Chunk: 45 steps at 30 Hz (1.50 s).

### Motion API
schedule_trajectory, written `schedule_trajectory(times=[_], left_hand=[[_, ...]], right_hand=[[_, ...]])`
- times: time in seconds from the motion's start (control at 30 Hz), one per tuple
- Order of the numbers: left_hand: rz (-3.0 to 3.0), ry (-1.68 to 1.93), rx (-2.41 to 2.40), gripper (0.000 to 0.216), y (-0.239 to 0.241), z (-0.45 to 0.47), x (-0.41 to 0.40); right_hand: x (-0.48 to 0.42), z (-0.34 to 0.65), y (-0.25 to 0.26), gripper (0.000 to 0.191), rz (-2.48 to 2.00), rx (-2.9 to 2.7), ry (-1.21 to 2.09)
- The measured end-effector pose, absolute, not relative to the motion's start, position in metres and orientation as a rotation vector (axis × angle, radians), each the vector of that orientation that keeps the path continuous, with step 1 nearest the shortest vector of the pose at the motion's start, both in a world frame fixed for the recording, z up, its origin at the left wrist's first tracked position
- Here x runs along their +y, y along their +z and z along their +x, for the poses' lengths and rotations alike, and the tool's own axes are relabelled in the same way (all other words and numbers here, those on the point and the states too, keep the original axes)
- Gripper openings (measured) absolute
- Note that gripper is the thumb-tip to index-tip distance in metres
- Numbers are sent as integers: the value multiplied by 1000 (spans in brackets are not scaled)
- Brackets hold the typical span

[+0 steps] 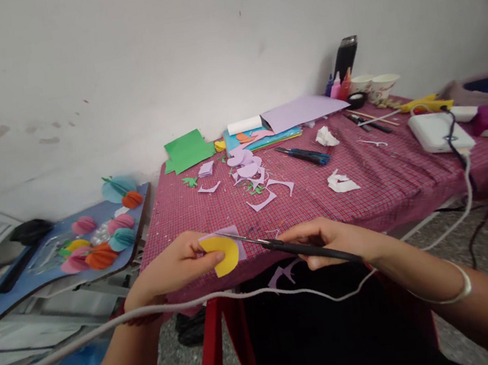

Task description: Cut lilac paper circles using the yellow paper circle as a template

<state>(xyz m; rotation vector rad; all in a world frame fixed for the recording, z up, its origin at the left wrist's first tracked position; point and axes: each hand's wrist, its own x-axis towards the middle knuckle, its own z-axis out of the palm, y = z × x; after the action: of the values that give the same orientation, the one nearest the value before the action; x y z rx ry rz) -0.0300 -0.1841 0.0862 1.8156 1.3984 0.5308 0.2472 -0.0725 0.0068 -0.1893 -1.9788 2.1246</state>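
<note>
My left hand is closed on a round yellow paper piece laid over a lilac paper square, the thumb pressing on the yellow. In my right hand is a pair of black-handled scissors. Their blades reach left to the lilac paper's upper edge, beside the yellow curve. Beyond my hands lie a pile of cut lilac shapes and curved lilac offcuts. More lilac scraps rest on my lap.
Green sheets, a large lilac sheet and a blue-handled tool lie on the checked tablecloth. Paper cups stand at the back right. Left, a blue board holds colourful paper balls. A white cable crosses before me.
</note>
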Motion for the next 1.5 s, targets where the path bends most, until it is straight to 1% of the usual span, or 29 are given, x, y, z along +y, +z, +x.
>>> schedule_trajectory(times=[0.17, 0.37, 0.5, 0.7, 1.03, 1.27, 1.5], left_hand=[[1745, 449, 1360, 30, 85, -31, -185], [1627, 450, 1166, 22, 73, -26, -180], [1539, 461, 1115, 22, 62, -19, -176], [1636, 469, 1131, 24, 56, -16, -172], [1615, 409, 1156, 25, 55, -17, -172], [1522, 389, 1119, 21, 57, -15, -172], [1479, 321, 1170, 22, 54, -17, -174]], right_hand=[[-68, 248, 3, 56, -159, -2039, 2126], [-69, 244, 2, 60, -66, -2064, 2149], [-73, 241, 1, 62, -25, -2017, 2180], [-75, 242, 1, 61, -82, -2024, 2175], [-76, 243, -6, 58, -128, -1920, 2253], [-76, 245, -5, 56, -201, -1897, 2269], [-73, 250, -4, 53, -240, -2004, 2205]])
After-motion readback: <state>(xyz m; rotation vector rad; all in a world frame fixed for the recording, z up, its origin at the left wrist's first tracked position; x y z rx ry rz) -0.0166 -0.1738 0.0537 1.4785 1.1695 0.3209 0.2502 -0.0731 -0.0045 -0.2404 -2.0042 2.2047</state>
